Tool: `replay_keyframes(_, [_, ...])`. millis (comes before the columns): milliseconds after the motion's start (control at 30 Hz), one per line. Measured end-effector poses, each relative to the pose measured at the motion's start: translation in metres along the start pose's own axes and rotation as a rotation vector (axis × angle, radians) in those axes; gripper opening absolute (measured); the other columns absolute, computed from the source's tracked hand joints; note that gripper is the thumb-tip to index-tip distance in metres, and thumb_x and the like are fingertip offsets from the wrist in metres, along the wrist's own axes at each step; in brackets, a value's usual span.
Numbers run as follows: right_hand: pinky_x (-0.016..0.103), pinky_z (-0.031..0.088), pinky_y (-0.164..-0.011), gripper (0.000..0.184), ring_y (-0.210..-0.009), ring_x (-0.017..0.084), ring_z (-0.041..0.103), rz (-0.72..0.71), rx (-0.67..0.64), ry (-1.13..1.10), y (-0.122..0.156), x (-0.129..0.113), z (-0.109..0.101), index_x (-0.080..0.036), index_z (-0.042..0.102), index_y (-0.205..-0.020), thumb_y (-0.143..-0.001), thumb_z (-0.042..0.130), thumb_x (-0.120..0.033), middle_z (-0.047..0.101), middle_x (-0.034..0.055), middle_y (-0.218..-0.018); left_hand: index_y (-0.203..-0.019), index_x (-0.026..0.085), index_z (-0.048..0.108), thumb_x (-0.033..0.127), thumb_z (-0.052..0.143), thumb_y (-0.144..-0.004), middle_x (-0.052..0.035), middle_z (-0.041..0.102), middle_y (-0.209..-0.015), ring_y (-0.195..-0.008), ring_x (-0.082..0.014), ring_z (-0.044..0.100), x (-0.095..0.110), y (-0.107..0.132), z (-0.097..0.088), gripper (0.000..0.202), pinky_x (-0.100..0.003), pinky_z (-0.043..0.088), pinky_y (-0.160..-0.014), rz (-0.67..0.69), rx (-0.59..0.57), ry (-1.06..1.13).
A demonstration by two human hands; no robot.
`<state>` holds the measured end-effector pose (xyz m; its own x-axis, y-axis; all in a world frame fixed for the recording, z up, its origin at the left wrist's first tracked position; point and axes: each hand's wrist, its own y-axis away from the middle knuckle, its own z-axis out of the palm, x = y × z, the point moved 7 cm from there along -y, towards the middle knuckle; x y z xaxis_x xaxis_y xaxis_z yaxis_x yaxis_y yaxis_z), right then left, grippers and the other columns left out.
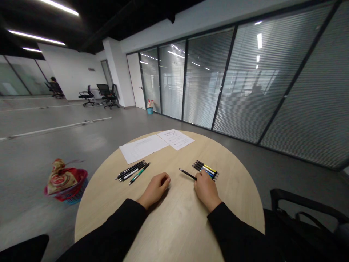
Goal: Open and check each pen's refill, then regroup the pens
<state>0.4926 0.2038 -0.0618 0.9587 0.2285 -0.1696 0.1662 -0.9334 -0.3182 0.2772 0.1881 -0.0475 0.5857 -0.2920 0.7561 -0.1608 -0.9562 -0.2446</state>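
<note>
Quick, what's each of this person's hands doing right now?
Left hand: closed loosely, nothing visible in it.
Right hand: closed, holding a slim black pen.

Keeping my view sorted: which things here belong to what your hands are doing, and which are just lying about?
In use: right hand, its black pen, left hand, left pen group, right pen group.

Lying about: paper sheets, red basket, office chairs.

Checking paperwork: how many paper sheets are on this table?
2: a faintly marked sheet at the far left, a printed sheet right of it, both on the round table. More could lie beneath.
</note>
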Motion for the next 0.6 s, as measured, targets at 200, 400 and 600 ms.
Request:
replay_keyframes(200, [0.027,0.044,-0.079,0.021,-0.097,0.022,0.062,0.112,-0.115,0.063,-0.006,0.033,0.007,-0.013,0.070,-0.093,-0.091,0.050,-0.012,0.067,0.0149,-0.105,-0.079,0.018,0.059,0.039,0.046,-0.091,-0.0034,0.062,-0.074,-0.069,-0.0179,0.054,0.002,0.001,0.003,0.027,-0.029,0.039,-0.067,0.021,-0.044,-0.103])
replay_keyframes(400, [0.028,0.045,-0.080,0.024,-0.097,0.022,0.064,0.143,-0.104,0.077,-0.008,0.041,0.005,-0.012,0.071,-0.095,-0.091,0.047,-0.010,0.068,0.0160,-0.104,-0.079,0.018,0.059,0.039,0.045,-0.091,-0.0044,0.064,-0.076,-0.069,-0.0187,0.055,0.003,0.001,0.003,0.027,-0.030,0.041,-0.067,0.012,-0.045,-0.108])
replay_keyframes(600, [0.029,0.045,-0.080,0.023,-0.097,0.024,0.063,0.146,-0.093,0.087,-0.007,0.047,0.003,-0.013,0.072,-0.095,-0.090,0.050,-0.011,0.069,0.0155,-0.104,-0.079,0.018,0.058,0.038,0.045,-0.091,-0.0038,0.063,-0.075,-0.070,-0.0182,0.056,-0.001,0.000,0.004,0.027,-0.029,0.041,-0.068,0.019,-0.056,-0.102])
